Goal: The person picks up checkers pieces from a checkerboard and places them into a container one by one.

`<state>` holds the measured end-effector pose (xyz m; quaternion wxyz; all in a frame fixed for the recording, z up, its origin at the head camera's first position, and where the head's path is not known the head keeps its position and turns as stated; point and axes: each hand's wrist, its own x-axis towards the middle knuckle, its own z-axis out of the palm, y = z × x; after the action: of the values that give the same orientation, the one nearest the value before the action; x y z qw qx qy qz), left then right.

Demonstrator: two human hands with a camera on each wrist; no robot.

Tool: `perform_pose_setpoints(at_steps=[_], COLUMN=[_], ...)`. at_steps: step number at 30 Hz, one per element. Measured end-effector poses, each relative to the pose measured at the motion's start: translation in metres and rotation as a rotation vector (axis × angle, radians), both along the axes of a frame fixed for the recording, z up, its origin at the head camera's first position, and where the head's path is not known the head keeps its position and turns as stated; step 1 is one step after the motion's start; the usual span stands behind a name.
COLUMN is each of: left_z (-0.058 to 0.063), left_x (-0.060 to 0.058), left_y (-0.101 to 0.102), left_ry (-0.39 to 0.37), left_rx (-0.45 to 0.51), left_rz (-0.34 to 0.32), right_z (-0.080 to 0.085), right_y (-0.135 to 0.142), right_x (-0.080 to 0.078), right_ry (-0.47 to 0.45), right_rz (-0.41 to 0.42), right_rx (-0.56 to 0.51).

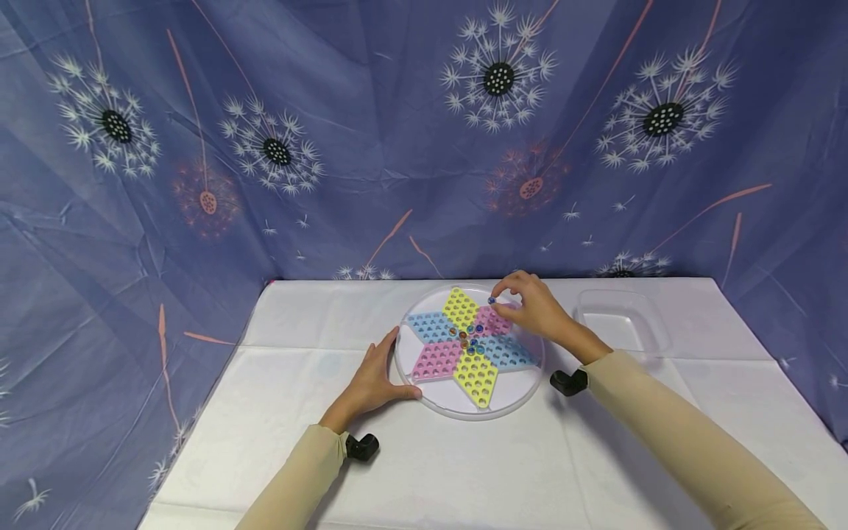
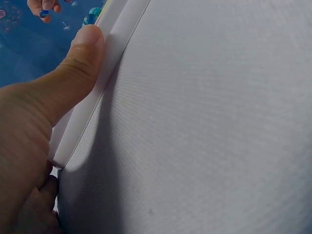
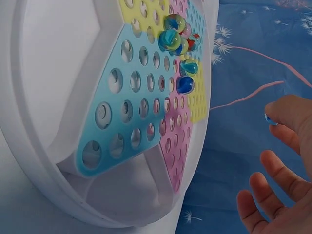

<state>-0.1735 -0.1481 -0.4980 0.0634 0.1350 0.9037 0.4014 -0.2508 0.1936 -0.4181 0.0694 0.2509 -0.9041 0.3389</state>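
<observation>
A round white Chinese checkers board with a yellow, blue and pink star of holes lies on the table. My left hand holds its left rim, thumb at the near side and fingers further back. In the left wrist view the thumb lies along the white rim. My right hand pinches a blue marble between thumb and forefinger above the board's far right part. The right wrist view shows that marble mostly covered by the fingertips. Several glass marbles sit in holes around the board's middle.
A clear plastic tub stands on the white-covered table, right of the board and behind my right forearm. A blue dandelion-print cloth hangs along the table's back and sides. Black wrist cameras sit at both cuffs.
</observation>
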Motion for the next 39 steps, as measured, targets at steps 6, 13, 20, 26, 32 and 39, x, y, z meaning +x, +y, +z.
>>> perform_pose_setpoints(at_steps=[6,13,20,26,32,39], left_z=[0.0,0.0,0.002,0.002,0.002,0.003], left_x=[0.0,0.0,0.001,0.002,0.002,0.002], left_y=[0.0,0.0,0.0,0.0,0.0,0.0], left_ry=[0.006,0.004,0.007,0.003,0.008,0.0], left_rx=[0.0,-0.01,-0.013,-0.009,-0.01,-0.018], left_rz=[-0.008,-0.008,-0.013,-0.015,-0.013,-0.013], right_z=[0.0,-0.001,-0.002,0.0,0.002,0.004], right_y=[0.001,0.007,0.026,0.047,0.073,0.102], right_x=[0.0,0.0,0.001,0.005,0.011,0.02], right_ry=[0.001,0.021,0.048,0.072,0.083,0.111], right_rz=[-0.002,-0.019,-0.05,-0.08,-0.134,-0.174], right_rx=[0.002,-0.006,0.023,0.029,0.04,0.056])
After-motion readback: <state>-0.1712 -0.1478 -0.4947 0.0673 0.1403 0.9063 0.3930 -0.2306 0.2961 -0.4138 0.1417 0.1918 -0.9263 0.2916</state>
